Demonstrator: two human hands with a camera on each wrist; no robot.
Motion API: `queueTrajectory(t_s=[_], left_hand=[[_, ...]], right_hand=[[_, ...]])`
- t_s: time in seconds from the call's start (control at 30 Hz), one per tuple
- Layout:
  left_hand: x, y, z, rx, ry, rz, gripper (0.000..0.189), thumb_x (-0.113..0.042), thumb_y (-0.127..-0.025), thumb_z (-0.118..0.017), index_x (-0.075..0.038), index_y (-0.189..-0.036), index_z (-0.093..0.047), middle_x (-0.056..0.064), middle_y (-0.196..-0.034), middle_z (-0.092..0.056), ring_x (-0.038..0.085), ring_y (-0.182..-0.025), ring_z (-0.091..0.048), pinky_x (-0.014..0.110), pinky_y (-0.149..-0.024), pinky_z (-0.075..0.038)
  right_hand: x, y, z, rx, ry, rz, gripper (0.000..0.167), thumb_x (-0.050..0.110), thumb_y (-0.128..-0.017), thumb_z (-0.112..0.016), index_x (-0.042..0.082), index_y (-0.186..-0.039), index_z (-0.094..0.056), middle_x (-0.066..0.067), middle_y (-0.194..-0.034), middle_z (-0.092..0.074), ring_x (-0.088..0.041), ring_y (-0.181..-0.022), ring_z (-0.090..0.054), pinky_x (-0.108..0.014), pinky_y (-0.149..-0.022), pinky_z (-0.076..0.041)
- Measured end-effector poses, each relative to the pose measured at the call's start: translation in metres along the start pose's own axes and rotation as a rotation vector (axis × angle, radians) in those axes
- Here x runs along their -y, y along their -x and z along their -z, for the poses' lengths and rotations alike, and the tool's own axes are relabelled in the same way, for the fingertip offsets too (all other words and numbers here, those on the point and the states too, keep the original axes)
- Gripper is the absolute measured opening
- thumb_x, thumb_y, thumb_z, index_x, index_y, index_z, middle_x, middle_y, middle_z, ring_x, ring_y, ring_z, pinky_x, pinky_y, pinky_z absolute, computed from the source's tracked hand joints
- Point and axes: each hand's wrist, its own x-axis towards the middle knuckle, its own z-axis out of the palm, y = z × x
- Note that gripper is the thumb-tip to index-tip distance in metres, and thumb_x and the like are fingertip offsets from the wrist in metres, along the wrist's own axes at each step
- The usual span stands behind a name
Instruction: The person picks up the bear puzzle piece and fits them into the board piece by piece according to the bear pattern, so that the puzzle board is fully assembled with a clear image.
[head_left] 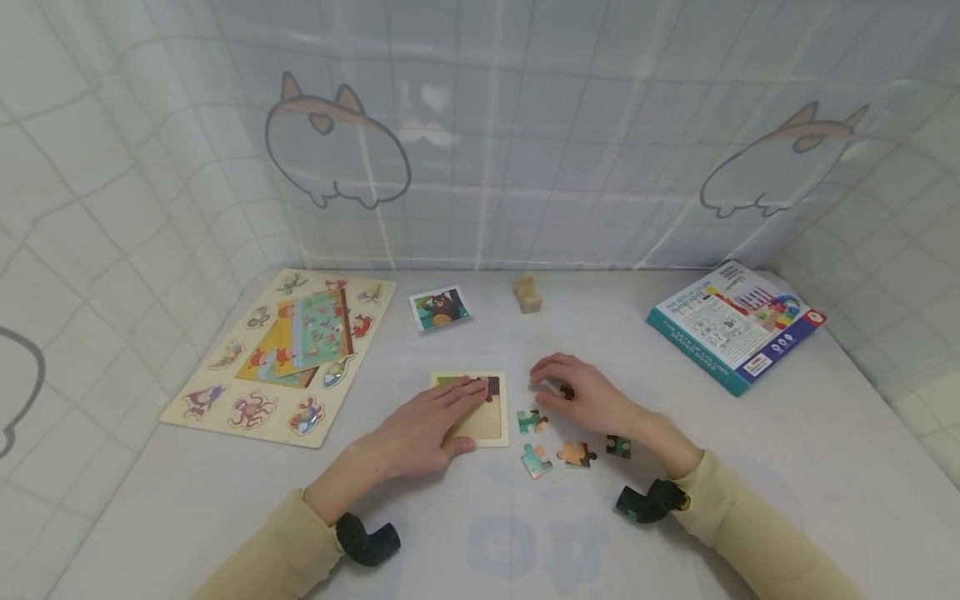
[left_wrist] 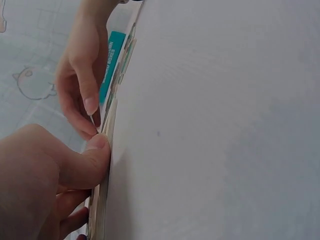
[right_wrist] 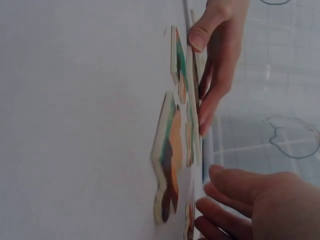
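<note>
My left hand lies over a small wooden puzzle tray, its fingers stretched across the top and its thumb at the near edge. Green and dark brown puzzle pieces show inside the tray's far side, partly covered by the fingers. My right hand hovers just right of the tray, thumb and fingertips apart, above a dark brown piece that it partly hides. Around it lie loose puzzle pieces: a green one, a teal one, an orange-brown one and a dark green one.
Behind the tray lies a bear picture card, with a small wooden block to its right. A large sea-animal board carrying coloured cards is at the left. A teal-edged toy box lies at the back right.
</note>
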Motion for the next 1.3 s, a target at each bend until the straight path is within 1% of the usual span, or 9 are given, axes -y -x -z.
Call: queueTrajectory(t_s=[0.1, 0.2, 0.27, 0.43, 0.5, 0.7, 1.0, 1.17, 1.3], left_hand=[[0.000, 0.000, -0.001, -0.002, 0.002, 0.009, 0.071, -0.042, -0.100, -0.057, -0.013, -0.158, -0.029, 0.000, -0.165, -0.027, 0.025, -0.154, -0.020, 0.046, -0.124, -0.023], [0.000, -0.001, -0.002, -0.008, -0.001, 0.013, 0.071, -0.042, -0.100, -0.057, -0.014, -0.159, -0.029, 0.000, -0.165, -0.027, 0.024, -0.154, -0.019, 0.046, -0.124, -0.022], [0.000, -0.001, -0.003, -0.012, -0.003, 0.014, 0.071, -0.042, -0.100, -0.057, -0.014, -0.159, -0.028, 0.000, -0.165, -0.027, 0.024, -0.154, -0.019, 0.045, -0.124, -0.022], [0.000, -0.001, -0.004, -0.011, -0.007, 0.014, 0.070, -0.042, -0.101, -0.055, -0.014, -0.159, -0.027, 0.000, -0.166, -0.025, 0.024, -0.154, -0.018, 0.044, -0.125, -0.021], [0.001, -0.001, -0.005, -0.011, -0.015, 0.012, 0.070, -0.041, -0.101, -0.054, -0.014, -0.159, -0.027, 0.000, -0.166, -0.025, 0.024, -0.154, -0.017, 0.043, -0.125, -0.020], [0.000, -0.001, -0.006, -0.015, -0.025, 0.011, 0.068, -0.040, -0.102, -0.053, -0.014, -0.159, -0.027, 0.001, -0.166, -0.025, 0.025, -0.154, -0.018, 0.044, -0.125, -0.021], [0.000, 0.000, -0.008, -0.031, -0.049, 0.000, 0.067, -0.038, -0.102, -0.052, -0.013, -0.159, -0.027, 0.001, -0.165, -0.026, 0.025, -0.154, -0.019, 0.044, -0.125, -0.021], [0.000, 0.000, -0.007, -0.041, -0.025, -0.002, 0.066, -0.036, -0.102, -0.054, -0.014, -0.158, -0.029, 0.004, -0.165, -0.025, 0.029, -0.153, -0.018, 0.047, -0.124, -0.024], [0.001, 0.001, -0.008, -0.073, 0.014, -0.004, 0.064, -0.034, -0.100, -0.057, -0.015, -0.157, -0.034, 0.008, -0.162, -0.024, 0.030, -0.148, -0.021, 0.048, -0.120, -0.030]], right_hand=[[-0.002, 0.005, 0.003, 0.009, -0.032, -0.001, 0.019, 0.015, -0.094, -0.071, 0.010, -0.113, -0.070, -0.003, -0.124, -0.064, -0.020, -0.103, -0.059, -0.033, -0.086, -0.053], [-0.004, 0.007, 0.002, 0.011, -0.056, -0.003, 0.020, 0.016, -0.093, -0.073, 0.010, -0.111, -0.070, -0.003, -0.122, -0.062, -0.021, -0.089, -0.056, -0.027, -0.074, -0.049], [-0.005, 0.008, 0.001, 0.016, -0.045, 0.004, 0.021, 0.019, -0.091, -0.075, 0.012, -0.110, -0.071, -0.003, -0.124, -0.061, -0.021, -0.093, -0.056, -0.027, -0.077, -0.048], [-0.004, 0.011, -0.001, 0.057, -0.015, -0.002, 0.024, 0.029, -0.087, -0.079, 0.019, -0.108, -0.071, -0.002, -0.131, -0.056, -0.022, -0.120, -0.051, -0.037, -0.092, -0.048], [-0.004, 0.011, -0.002, 0.074, -0.027, -0.010, 0.024, 0.030, -0.086, -0.080, 0.022, -0.107, -0.071, -0.001, -0.134, -0.054, -0.022, -0.123, -0.049, -0.040, -0.095, -0.048], [-0.003, 0.013, -0.003, 0.093, -0.049, -0.011, 0.023, 0.030, -0.085, -0.082, 0.025, -0.104, -0.070, 0.001, -0.134, -0.052, -0.022, -0.125, -0.046, -0.044, -0.099, -0.047], [-0.006, 0.012, -0.008, 0.052, -0.038, 0.049, 0.017, 0.027, -0.085, -0.082, 0.023, -0.097, -0.070, -0.002, -0.129, -0.055, -0.020, -0.120, -0.048, -0.041, -0.096, -0.048], [-0.006, 0.012, -0.009, 0.053, -0.031, 0.108, 0.016, 0.023, -0.086, -0.080, 0.019, -0.099, -0.070, -0.005, -0.128, -0.056, -0.022, -0.119, -0.049, -0.039, -0.094, -0.047], [-0.005, 0.012, -0.008, 0.072, -0.030, 0.119, 0.014, 0.024, -0.089, -0.077, 0.019, -0.100, -0.070, -0.004, -0.128, -0.057, -0.019, -0.116, -0.049, -0.035, -0.089, -0.044]])
